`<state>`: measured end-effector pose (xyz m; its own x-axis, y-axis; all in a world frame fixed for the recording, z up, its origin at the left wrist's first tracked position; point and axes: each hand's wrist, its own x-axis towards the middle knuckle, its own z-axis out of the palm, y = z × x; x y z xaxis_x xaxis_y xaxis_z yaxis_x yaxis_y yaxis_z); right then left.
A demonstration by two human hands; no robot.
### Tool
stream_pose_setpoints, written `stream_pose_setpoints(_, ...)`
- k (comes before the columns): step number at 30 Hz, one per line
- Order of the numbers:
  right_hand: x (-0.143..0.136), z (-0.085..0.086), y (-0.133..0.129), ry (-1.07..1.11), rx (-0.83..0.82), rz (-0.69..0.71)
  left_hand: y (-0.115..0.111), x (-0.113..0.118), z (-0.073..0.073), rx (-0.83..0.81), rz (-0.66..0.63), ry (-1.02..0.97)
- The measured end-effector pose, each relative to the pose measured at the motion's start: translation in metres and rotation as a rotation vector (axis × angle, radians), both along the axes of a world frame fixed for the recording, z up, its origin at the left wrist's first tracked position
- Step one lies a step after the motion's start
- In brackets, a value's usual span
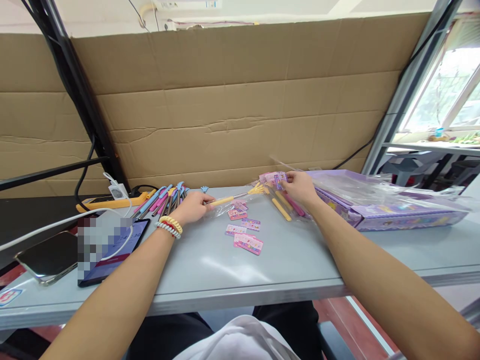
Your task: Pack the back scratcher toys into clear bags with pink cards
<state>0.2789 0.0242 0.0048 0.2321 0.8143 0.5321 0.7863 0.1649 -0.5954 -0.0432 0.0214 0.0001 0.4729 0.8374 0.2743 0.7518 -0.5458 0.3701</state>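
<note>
My left hand [195,206] grips the yellow handle of a back scratcher [232,197] that lies on the grey table [210,270], its yellow claw end pointing right. My right hand [299,187] pinches a small pink and purple card [278,179] at the top of a clear bag holding packed scratchers [283,207] with yellow and pink handles. Several pink label cards [245,233] lie loose on the table between my hands. A pile of loose scratchers [165,198] with blue, pink and grey handles lies just left of my left hand.
A purple box [397,212] under clear plastic bags sits at the right. At the left are a dark tablet [112,252], a phone [47,257], a white cable and charger [117,191], and an orange tool [108,202]. A cardboard wall stands behind the table.
</note>
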Motion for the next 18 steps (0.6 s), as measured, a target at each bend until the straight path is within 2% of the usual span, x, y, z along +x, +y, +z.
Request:
stream_pose_setpoints(6, -0.0024, 0.0037, -0.0025, 0.025, -0.001, -0.086, -0.0012, 0.0013, 0.001, 0.009, -0.003, 0.01)
stream_pose_setpoints(11, -0.0019, 0.0006, -0.0017, -0.008, 0.024, -0.068, 0.0009, -0.0009, -0.0006, 0.012, -0.015, 0.011)
stream_pose_setpoints(18, 0.001, 0.0006, 0.0016, 0.099, 0.056, -0.082, -0.0007, 0.0005, 0.0001, 0.019, -0.005, 0.011)
